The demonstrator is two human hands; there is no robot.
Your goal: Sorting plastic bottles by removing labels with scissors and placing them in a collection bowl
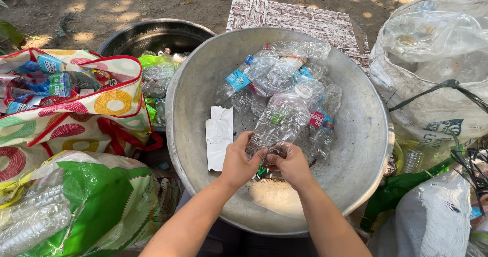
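Observation:
Both hands meet over a wide grey metal basin [356,135]. My left hand [239,163] and my right hand [290,163] both grip the lower end of a large clear crushed plastic bottle [282,117] with a white cap. Behind it lies a pile of several clear bottles [284,69], some with blue or red labels. A white strip of peeled label [219,135] rests on the basin floor just left of my left hand.
A colourful circle-patterned bag [101,109] of labels sits at left. A black tub [152,36] of bottles stands behind it. A green-and-clear sack [96,201] lies at bottom left. A big white sack [432,69] of plastic stands at right, above a green bag [396,193].

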